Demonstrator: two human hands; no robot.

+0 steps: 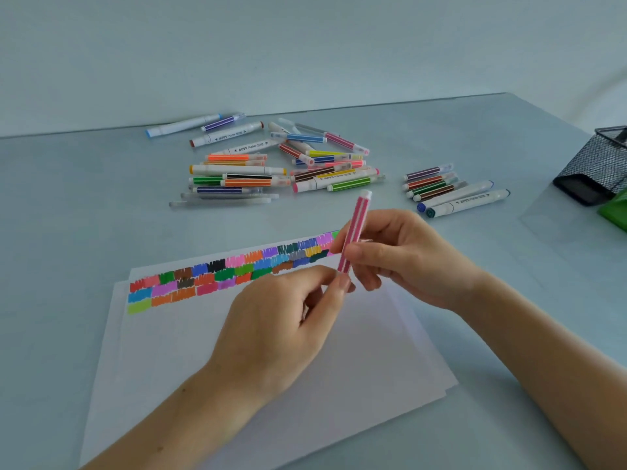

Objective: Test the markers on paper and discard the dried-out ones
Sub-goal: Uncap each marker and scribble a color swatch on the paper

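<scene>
- The pink marker (354, 232) stands nearly upright above the paper (271, 351), held between both hands.
- The right hand (403, 259) pinches its barrel; the left hand (281, 320) pinches its lower end (possibly the cap, view blurred).
- Colour swatches (217, 273) fill the paper's far edge.
- A marker pile (278, 164) lies far on the pale table (84, 198); a smaller group (451, 193) and a mesh holder (597, 167) sit far right.

Pink marker (354, 232) between both hands, above paper (271, 351)
</scene>
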